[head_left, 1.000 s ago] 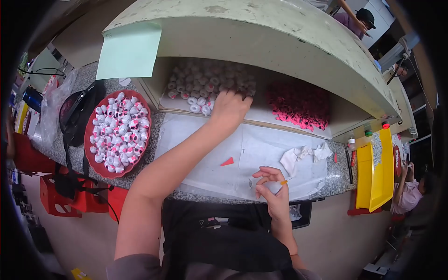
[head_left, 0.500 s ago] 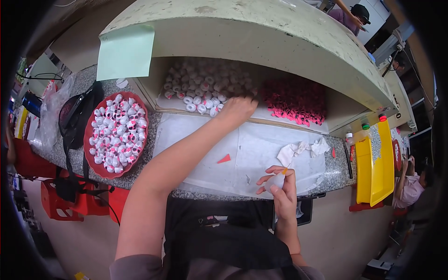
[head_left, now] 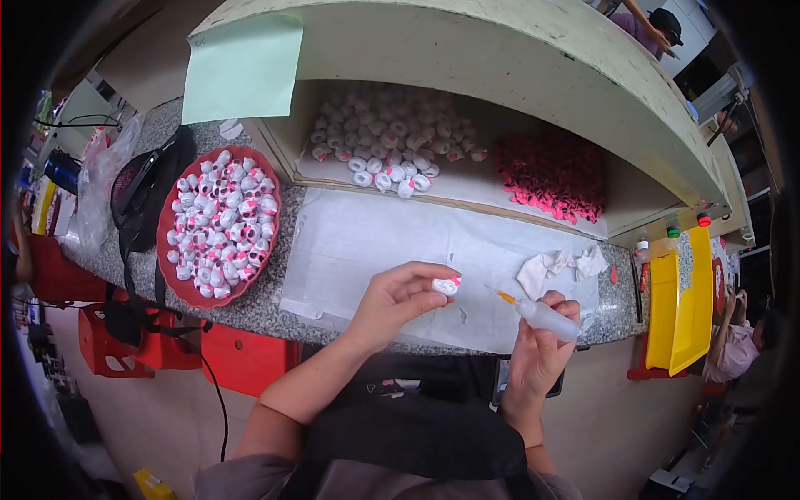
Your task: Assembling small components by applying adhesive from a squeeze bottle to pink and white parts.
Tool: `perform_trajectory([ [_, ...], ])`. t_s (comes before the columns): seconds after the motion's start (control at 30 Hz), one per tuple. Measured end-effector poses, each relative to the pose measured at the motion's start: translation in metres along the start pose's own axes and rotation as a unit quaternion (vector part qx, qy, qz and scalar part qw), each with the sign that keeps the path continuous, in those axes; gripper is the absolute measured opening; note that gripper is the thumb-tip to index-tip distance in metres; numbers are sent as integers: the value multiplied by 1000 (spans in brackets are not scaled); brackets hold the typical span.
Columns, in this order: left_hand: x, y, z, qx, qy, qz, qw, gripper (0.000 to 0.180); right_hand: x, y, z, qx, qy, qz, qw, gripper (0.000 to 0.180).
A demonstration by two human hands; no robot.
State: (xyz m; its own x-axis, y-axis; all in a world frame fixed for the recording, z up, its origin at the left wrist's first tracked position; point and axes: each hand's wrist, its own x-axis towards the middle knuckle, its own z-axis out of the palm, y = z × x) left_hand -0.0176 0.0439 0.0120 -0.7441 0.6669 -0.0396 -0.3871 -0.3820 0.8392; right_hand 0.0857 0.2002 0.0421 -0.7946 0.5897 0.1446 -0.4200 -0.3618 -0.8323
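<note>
Your left hand (head_left: 390, 305) is pinching the piece (head_left: 446, 287) between thumb and fingertips, above the sheet (head_left: 375, 233); your right hand (head_left: 533, 357) is holding the bottle (head_left: 546, 318) around its body, nozzle (head_left: 505, 297) pointing toward the piece, apart from it. You are probably handling a light, stiff, smooth piece, best taken by its sides; the bottle, likely soft-walled, is calling for a gentle grip.

Left hand (head_left: 396, 300): thumb (head_left: 421, 305) and fingers (head_left: 421, 270) closed in a pinch; left forearm (head_left: 321, 377) slanting up rightward. Right hand (head_left: 537, 354): fingers curled, thumb opposed; right forearm (head_left: 522, 412) foreshortened, its angle hard to judge.
</note>
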Motion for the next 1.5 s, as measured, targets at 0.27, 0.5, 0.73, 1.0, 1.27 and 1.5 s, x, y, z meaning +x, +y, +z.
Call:
perform_trajectory([
  [0.27,-24,-17,5,-62,39,48,996,34,-14,9,12,-227,-96,-229,942,42],
  [0.5,-28,-13,5,-95,32,38,994,34,-22,11,20,-284,-141,-263,911,43],
  [0.73,-30,-10,7,-108,27,32,993,35,-25,9,20,-289,-153,-263,908,44],
  [1.0,-30,-15,5,-98,37,60,993,34,-22,6,18,-287,-188,-267,900,41],
  [1.27,-32,-15,4,-114,3,50,992,33,-22,8,18,-281,-178,-281,900,40],
  [1.5,-31,-14,8,-110,29,42,993,34,-23,8,18,-272,-192,-272,903,41],
])
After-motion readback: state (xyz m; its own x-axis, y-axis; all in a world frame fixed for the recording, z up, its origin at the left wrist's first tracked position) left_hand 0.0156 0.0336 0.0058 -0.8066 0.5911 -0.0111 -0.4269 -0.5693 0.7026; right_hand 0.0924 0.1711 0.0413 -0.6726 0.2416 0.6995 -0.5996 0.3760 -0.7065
